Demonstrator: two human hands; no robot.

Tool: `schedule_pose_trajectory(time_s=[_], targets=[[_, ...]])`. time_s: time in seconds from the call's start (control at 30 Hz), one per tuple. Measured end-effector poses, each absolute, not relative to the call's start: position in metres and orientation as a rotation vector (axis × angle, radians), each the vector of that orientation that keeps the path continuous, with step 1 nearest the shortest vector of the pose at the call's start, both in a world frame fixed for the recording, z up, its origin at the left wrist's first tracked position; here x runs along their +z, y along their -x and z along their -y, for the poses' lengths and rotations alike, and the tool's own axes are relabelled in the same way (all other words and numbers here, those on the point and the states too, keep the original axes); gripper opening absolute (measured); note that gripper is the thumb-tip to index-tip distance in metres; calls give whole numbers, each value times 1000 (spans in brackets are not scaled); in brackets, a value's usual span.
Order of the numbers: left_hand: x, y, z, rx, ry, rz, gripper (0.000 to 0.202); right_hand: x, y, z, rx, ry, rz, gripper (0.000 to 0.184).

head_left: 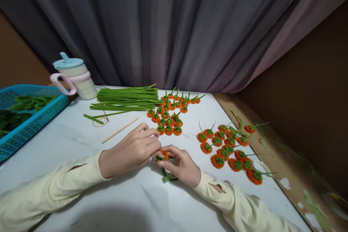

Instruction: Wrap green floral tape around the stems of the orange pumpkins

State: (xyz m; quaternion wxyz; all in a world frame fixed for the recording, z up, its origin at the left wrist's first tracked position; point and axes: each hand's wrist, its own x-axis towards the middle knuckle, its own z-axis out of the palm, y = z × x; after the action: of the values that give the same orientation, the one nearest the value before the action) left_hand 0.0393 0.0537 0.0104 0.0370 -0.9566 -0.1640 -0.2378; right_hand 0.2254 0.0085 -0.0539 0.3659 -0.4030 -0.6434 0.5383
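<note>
Between the thumb and fingers of my right hand is a small orange pipe-cleaner pumpkin with a green top, partly hidden by the fingers. My left hand is closed in a pinch right beside it, its fingertips meeting at the pumpkin's left edge; whatever they grip is hidden. Under my right hand, a roll of green tape lies on the white marbled table. Finished-looking pumpkins with short green stems stand in rows just beyond my hands. Others with thin wire stems lie scattered to the right.
A bundle of green pipe cleaners lies at the back. Nearer are a wooden stick and a rubber band. At left stand a lidded cup and a blue basket of green leaf shapes. A grey curtain hangs behind.
</note>
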Motion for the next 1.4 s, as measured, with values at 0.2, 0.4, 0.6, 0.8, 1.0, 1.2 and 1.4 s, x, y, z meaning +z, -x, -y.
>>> schedule_pose_trajectory(time_s=[0.2,0.4,0.6,0.8,1.0,1.2,1.4], targets=[[7,-41,-50,-655,2868,559,34,-57,-227,-8,1244,1108,1712,23],[16,-42,-41,-334,3007,852,29,-56,-228,-6,1126,1179,1784,22],[19,-38,-42,48,3098,1157,26,-55,-226,-3,980,1187,1925,20],[19,-36,-45,169,3082,1153,31,-55,-225,-2,952,1253,1924,19],[23,-38,-54,364,3327,1421,49,-56,-226,-3,933,1237,1919,20],[15,-34,-78,368,3956,1516,69,-56,-225,-2,927,1258,1904,18],[29,-28,-59,-174,3423,616,30,-54,-224,-2,937,1289,1867,18]])
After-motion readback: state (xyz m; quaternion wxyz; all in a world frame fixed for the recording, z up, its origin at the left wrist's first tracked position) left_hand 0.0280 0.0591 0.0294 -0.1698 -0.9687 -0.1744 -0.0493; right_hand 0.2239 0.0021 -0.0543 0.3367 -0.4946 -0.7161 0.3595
